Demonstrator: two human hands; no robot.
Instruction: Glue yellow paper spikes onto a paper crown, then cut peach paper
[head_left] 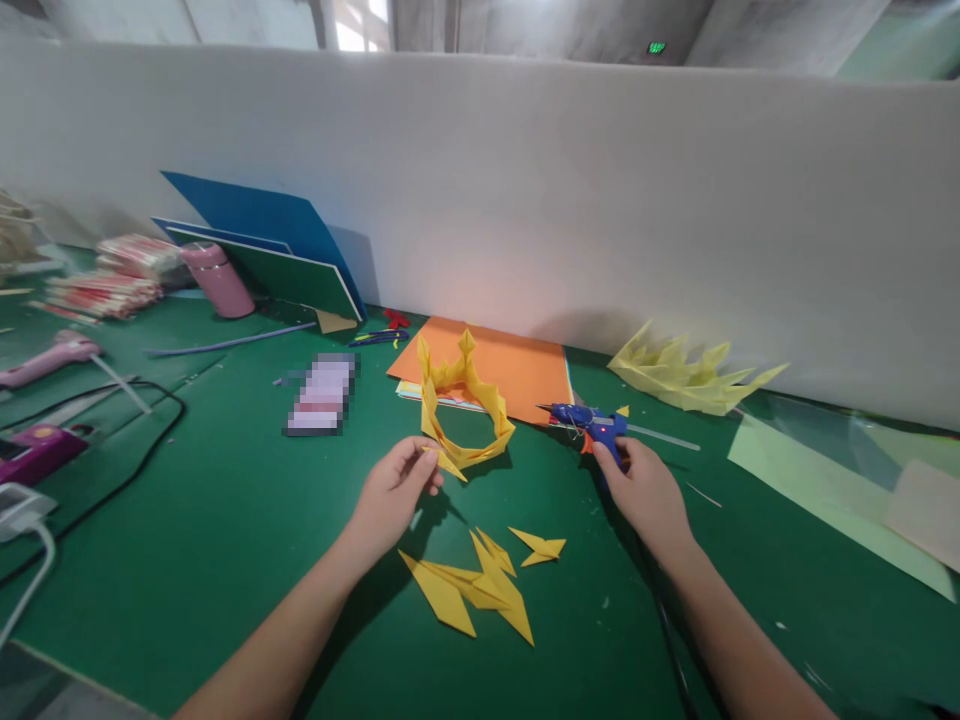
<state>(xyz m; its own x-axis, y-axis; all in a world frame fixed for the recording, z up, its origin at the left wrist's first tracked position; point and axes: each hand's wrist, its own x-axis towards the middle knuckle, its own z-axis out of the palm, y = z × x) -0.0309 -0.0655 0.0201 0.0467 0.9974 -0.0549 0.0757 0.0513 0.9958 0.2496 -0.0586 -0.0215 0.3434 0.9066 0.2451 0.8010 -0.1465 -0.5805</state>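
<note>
The yellow paper ring (465,400) is already joined from many folded points, but several loose folded pieces (480,585) lie unjoined just in front of it. My left hand (394,490) pinches the ring's near tip between thumb and fingers (429,462). To the right of the ring, my right hand (645,490) is closed around the glue gun (592,425).

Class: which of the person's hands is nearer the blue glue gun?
Right. The right hand grips the glue gun; the left hand is apart, pinching the yellow paper crown.
</note>
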